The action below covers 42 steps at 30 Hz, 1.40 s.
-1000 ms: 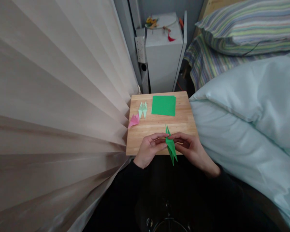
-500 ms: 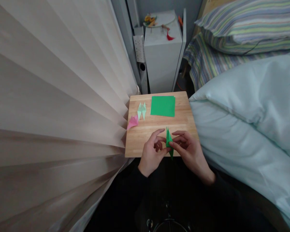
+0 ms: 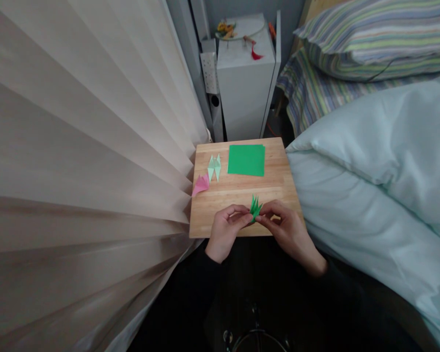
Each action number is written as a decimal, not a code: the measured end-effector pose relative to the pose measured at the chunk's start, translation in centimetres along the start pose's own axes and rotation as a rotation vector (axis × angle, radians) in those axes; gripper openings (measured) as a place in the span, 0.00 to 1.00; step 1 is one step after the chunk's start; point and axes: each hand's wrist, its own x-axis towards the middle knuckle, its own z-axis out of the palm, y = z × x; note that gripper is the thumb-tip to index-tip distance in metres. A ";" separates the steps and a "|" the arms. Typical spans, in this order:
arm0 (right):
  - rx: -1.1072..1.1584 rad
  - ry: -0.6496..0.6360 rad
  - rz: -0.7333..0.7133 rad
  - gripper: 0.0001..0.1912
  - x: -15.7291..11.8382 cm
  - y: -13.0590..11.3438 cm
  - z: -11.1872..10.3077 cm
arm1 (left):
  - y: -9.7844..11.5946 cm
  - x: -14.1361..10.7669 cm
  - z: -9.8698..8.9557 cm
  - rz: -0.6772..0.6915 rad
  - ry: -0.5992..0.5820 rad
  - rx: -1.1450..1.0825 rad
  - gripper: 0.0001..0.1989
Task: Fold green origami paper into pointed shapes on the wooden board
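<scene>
My left fingers [image 3: 245,221] and right fingers [image 3: 267,224] pinch the green folded paper [image 3: 255,209] between them, over the near part of the surface [image 3: 209,215]! Narrow points are formed: well along, I'd say. The pink piece [image 3: 201,184] lies folded; the green sheets [image 3: 246,160] await, flat.

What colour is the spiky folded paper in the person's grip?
The folded paper is bright green, best seen in the head view.

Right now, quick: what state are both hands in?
Left hand: closed, holding the folded green origami piece at its left side.
Right hand: closed, holding the folded green origami piece at its right side.
</scene>
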 end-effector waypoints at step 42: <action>-0.057 -0.336 -0.103 0.03 -0.1 -1.6 -2.5 | 1.8 -0.7 -1.0 -0.506 -0.377 0.076 0.15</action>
